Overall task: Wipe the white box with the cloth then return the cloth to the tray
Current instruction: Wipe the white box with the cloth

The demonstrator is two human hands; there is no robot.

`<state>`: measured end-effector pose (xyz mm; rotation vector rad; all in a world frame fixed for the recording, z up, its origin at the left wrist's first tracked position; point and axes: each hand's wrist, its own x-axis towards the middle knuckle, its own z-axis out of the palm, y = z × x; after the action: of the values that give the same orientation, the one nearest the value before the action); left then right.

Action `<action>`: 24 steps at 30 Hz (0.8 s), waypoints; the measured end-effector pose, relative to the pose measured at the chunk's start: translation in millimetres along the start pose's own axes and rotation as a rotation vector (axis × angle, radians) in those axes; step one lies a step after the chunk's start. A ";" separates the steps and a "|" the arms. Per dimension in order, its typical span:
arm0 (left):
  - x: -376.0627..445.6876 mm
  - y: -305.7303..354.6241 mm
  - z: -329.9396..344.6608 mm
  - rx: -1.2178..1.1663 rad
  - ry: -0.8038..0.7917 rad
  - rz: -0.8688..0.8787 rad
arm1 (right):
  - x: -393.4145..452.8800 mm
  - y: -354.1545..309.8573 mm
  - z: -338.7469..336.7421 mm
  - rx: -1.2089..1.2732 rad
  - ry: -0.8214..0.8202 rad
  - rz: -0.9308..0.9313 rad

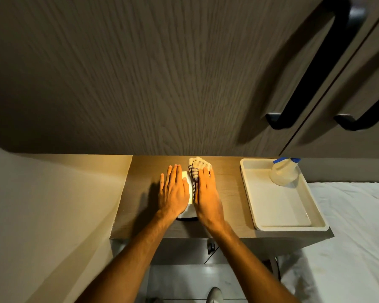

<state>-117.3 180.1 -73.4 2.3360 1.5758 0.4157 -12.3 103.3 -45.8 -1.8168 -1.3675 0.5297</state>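
My flat left hand (173, 191) steadies the box (189, 189) while my open right hand (207, 193) presses the cloth (197, 167) on it, the tray (249, 193) lying to my right.

A white box (189, 194) sits on a brown wood-grain tabletop (225, 184) under warm yellow light, beside a cream cloth (197, 168) striped in dark blue. At right, a cream tray (289, 227) carries a translucent spray bottle (284, 172) with a blue head. Black handles (315, 68) mark the grey-brown wood-grain cabinet doors (140, 73); the bed sheet (357, 237) is white.
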 end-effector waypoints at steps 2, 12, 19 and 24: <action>0.4 -2.4 -0.5 0.012 -0.006 0.025 | -17.0 2.2 9.9 -0.197 -0.005 -0.098; 1.9 -1.3 2.4 0.015 0.003 0.013 | 18.7 -11.7 -6.4 0.000 0.055 0.039; 1.0 -1.9 0.9 0.015 -0.015 0.024 | -3.4 -0.8 9.9 -0.275 -0.038 -0.113; 2.9 -1.4 3.0 0.022 -0.010 0.022 | 42.3 -8.1 -8.2 -0.099 -0.032 -0.042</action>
<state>-116.2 183.0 -76.5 2.3700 1.5589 0.3930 2.7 141.0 -29.2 -1.8609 -1.4734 0.4790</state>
